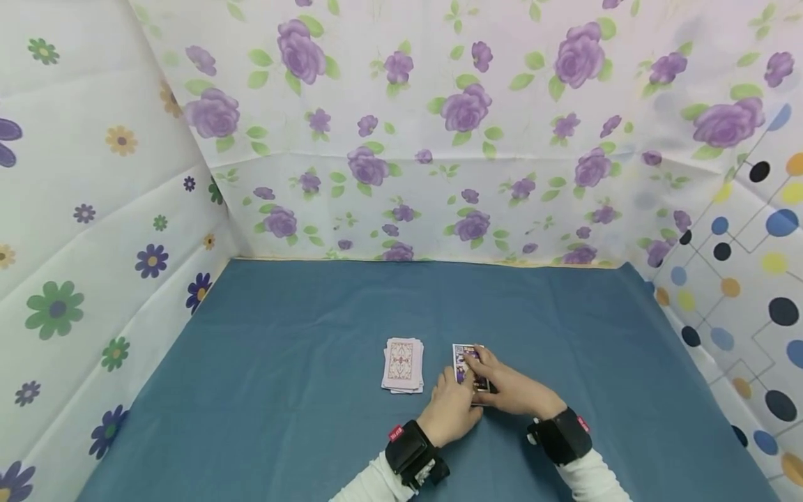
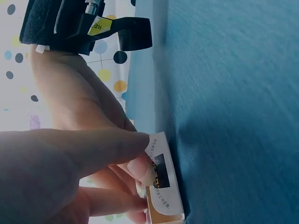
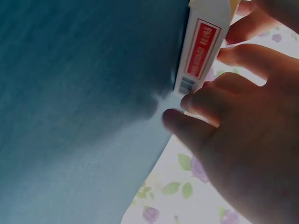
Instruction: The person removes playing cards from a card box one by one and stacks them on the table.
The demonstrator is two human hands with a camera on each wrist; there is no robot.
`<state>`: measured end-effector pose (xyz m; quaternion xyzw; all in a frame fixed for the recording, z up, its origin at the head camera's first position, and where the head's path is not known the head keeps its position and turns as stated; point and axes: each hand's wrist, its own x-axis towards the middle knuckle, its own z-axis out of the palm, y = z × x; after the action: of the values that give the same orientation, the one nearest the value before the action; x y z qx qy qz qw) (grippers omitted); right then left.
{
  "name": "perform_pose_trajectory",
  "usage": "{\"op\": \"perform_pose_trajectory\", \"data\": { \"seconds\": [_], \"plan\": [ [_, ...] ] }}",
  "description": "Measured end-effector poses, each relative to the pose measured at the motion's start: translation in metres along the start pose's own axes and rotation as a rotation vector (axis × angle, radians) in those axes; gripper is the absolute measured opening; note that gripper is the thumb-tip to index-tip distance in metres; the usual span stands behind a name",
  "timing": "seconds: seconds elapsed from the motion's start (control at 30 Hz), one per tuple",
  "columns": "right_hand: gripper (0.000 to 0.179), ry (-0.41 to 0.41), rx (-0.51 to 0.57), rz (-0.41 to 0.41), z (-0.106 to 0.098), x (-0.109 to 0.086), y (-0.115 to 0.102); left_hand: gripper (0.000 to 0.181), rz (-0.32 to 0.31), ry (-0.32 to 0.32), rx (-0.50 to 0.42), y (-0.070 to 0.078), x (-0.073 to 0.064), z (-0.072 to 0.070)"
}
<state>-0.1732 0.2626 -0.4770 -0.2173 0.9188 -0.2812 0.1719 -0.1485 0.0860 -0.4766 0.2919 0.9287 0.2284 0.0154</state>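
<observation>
A playing-card box [image 1: 461,354] with a dark printed face lies on the blue cloth between both hands. My right hand [image 1: 521,387] grips it from the right, fingers at the far end and thumb at the near end. From the left, my left hand [image 1: 450,406] holds it, its thumb at the near end and its fingers over the top. The left wrist view shows the white box end [image 2: 168,198] with a black patch and a brown area at the edge. A red label [image 3: 203,49] marks the box side in the right wrist view. Fingers cover much of the box.
A slightly uneven stack of cards [image 1: 402,365], red-patterned back up, lies left of the hands. Blue cloth [image 1: 282,390] covers the table. Flowered sheets [image 1: 408,188] rise at the back and left, and a dotted sheet [image 1: 746,300] at the right.
</observation>
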Motion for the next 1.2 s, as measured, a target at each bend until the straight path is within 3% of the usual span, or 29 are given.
{"op": "perform_pose_trajectory", "data": {
  "seconds": [0.23,1.03,1.2],
  "plan": [
    [0.072,0.004,-0.011,-0.051,-0.005,0.005,-0.003,0.062,0.0,0.028,-0.023,-0.003,0.003,-0.001],
    [0.072,0.02,0.017,-0.023,0.002,0.01,0.004,0.061,0.029,0.018,-0.037,-0.011,0.0,0.002],
    [0.072,0.016,-0.006,-0.025,-0.003,0.01,0.003,0.058,0.026,-0.043,-0.03,-0.014,0.004,-0.004]
  ]
}}
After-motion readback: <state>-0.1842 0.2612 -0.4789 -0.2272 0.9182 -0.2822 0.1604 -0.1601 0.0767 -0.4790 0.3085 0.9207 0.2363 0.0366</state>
